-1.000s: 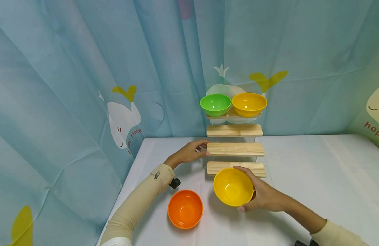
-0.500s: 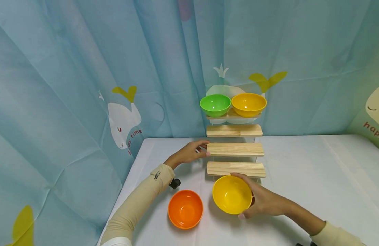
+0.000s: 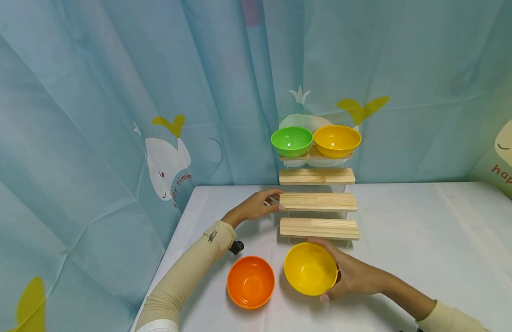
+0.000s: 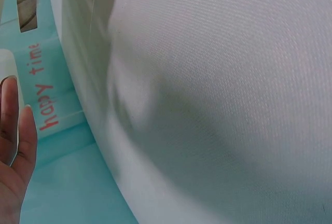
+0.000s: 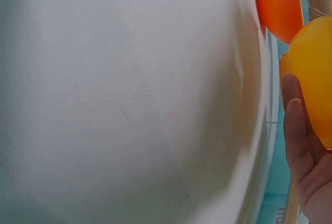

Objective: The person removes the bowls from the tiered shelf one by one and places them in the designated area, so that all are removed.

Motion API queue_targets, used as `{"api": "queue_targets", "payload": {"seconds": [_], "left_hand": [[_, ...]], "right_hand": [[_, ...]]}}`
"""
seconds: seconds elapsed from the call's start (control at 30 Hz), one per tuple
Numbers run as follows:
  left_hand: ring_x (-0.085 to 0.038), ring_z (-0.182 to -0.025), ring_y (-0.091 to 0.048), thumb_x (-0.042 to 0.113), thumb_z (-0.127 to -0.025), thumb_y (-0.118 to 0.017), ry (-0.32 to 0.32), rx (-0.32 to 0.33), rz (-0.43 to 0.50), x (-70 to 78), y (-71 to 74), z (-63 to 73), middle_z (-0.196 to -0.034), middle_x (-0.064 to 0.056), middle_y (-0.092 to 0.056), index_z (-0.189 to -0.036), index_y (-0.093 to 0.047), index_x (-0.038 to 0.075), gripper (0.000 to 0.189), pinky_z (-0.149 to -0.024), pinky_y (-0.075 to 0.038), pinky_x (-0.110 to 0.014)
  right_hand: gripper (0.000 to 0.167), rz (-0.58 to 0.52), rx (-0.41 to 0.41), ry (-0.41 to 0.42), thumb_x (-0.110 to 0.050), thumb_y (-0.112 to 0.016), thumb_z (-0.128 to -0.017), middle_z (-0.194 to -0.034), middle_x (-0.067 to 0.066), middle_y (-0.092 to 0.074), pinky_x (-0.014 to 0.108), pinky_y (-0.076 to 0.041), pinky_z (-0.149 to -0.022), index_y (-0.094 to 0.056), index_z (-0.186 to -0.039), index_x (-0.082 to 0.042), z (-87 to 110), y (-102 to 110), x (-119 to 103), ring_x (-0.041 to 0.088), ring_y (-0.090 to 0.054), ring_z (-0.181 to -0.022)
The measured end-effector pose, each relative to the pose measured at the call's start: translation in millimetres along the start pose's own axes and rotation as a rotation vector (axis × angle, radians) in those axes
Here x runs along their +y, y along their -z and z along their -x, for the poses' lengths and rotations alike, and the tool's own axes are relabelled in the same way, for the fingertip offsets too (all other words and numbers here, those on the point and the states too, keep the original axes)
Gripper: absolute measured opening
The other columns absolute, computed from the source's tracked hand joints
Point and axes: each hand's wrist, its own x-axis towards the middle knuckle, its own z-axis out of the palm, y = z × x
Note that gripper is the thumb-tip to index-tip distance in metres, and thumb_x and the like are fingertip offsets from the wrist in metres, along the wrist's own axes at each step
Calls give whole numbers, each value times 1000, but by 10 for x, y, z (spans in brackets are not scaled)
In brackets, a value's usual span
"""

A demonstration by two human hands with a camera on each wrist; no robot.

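In the head view my left hand [image 3: 256, 206] grips the left end of a plank on the tiered wooden shelf [image 3: 318, 201], thumb at its front corner. Part of that hand [image 4: 15, 151] shows at the left wrist view's edge. My right hand [image 3: 355, 272] holds a yellow bowl [image 3: 310, 269] by its right side, in front of the lowest plank. The bowl's opening tilts towards the head camera. In the right wrist view, fingers [image 5: 296, 130] lie along the yellow bowl [image 5: 314, 73]. An orange bowl [image 3: 251, 282] sits on the table to its left.
On the top plank stand a green bowl [image 3: 292, 141] and a darker yellow bowl [image 3: 337, 141], side by side. A blue curtain [image 3: 223, 92] with whale prints hangs behind and left of the white table [image 3: 426, 240].
My right hand has drawn the yellow bowl back from the lowest plank, towards me and slightly left. The left hand and the orange bowl have stayed in place.
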Motion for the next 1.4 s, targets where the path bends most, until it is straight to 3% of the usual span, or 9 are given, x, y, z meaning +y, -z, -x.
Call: {"api": "queue_targets", "payload": {"seconds": [0.23,0.47,0.83,1.1,1.4], "left_hand": [[-24,-119,-60,36,-100,-64,0,-5,5,-18,2,-5,-140,-11,-57,-152,-44,14,59,-100,-51,-33],[-24,-119,-60,35,-100,-64,-5,-1,4,-30,0,-2,-140,-11,-57,-152,-45,15,59,-100,-51,-33],[-24,-118,-61,35,-100,-64,3,-9,-3,-36,-4,-8,-141,-12,-57,-153,-43,12,61,-101,-51,-34],[-23,-118,-61,35,-100,-64,9,-9,-22,-24,2,-5,-140,-12,-57,-153,-44,15,59,-101,-50,-33],[-22,-118,-61,36,-100,-64,3,-7,-32,-14,7,-10,-140,-11,-57,-152,-44,16,59,-101,-51,-33]], "right_hand": [[110,0,-38,14,-12,-86,-76,-147,22,-40,31,-54,-89,-14,-159,-15,-12,-40,24,33,-54,-119],[109,-10,-66,-11,-15,-87,-75,-146,18,-42,31,-55,-88,-17,-157,-21,-26,-94,41,28,-55,-119],[108,73,-79,0,-24,-89,-76,-147,11,-45,26,-50,-95,-18,-157,-26,-54,-166,30,22,-55,-122],[110,144,-83,-12,-29,-89,-76,-149,4,-45,25,-42,-104,-18,-158,-15,-83,-212,41,18,-49,-130],[110,148,-92,-15,-31,-88,-77,-150,4,-44,24,-40,-107,-16,-159,-16,-83,-220,47,18,-47,-132]]}}
